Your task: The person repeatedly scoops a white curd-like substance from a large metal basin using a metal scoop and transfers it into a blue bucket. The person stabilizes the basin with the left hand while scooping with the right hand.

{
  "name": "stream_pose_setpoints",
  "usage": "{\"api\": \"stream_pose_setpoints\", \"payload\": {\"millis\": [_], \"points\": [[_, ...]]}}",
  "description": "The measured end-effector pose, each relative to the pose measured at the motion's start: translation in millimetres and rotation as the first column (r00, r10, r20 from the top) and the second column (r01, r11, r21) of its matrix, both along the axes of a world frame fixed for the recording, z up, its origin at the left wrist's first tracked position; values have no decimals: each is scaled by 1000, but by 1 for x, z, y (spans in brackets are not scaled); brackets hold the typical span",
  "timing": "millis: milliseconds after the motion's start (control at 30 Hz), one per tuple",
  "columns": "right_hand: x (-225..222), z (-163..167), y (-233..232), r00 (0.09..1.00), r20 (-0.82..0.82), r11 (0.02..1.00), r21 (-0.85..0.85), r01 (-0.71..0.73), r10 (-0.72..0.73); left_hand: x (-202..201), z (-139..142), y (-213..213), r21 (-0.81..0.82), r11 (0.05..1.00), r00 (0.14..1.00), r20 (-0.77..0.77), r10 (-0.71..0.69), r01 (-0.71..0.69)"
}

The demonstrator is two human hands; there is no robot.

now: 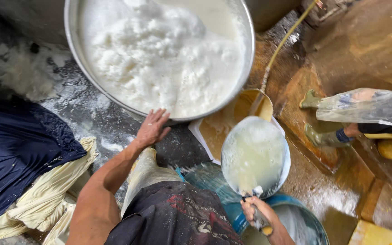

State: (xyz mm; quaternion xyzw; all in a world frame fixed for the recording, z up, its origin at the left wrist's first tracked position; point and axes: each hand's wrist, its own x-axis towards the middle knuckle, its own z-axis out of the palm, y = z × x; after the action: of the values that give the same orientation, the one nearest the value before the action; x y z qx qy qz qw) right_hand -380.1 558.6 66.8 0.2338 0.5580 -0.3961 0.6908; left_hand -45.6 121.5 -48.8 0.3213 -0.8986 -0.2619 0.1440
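Seen from above, a person's left hand [153, 127] lies flat with fingers spread and released, palm pressed against the near rim of a wide round steel basin [71, 41] filled with lumpy white curd [155, 54] and pale liquid. The right hand [257, 213] is clenched around the handle of a shallow round metal ladle [255, 156], whose bowl brims with frothy whitish liquid and hangs just in front of the basin, above a blue plastic bucket [305, 218] at the bottom edge of the view. Between basin and ladle sits a white rectangular tray [200, 134] of yellowish liquid. A thin yellow hose [280, 45] runs down from the upper right to a yellow tub [264, 106] beside the tray. On the wet dark floor [91, 118] to the left lie a dark blue cloth [14, 145] and cream folded cloths [41, 195]. At the right, another person's green rubber boots [318, 136] stand on the brown stained floor.
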Motion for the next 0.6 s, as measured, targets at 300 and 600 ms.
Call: {"api": "stream_pose_setpoints", "payload": {"millis": [300,600], "points": [[-39,-51,-194,932,-259,946,-135,-293,252,4,-1,-3,149,988,990,-127,64,-45],[-43,11,-219,579,-813,977,-166,-135,-58,-29,27,19,85,992,974,-203,104,-89]]}}
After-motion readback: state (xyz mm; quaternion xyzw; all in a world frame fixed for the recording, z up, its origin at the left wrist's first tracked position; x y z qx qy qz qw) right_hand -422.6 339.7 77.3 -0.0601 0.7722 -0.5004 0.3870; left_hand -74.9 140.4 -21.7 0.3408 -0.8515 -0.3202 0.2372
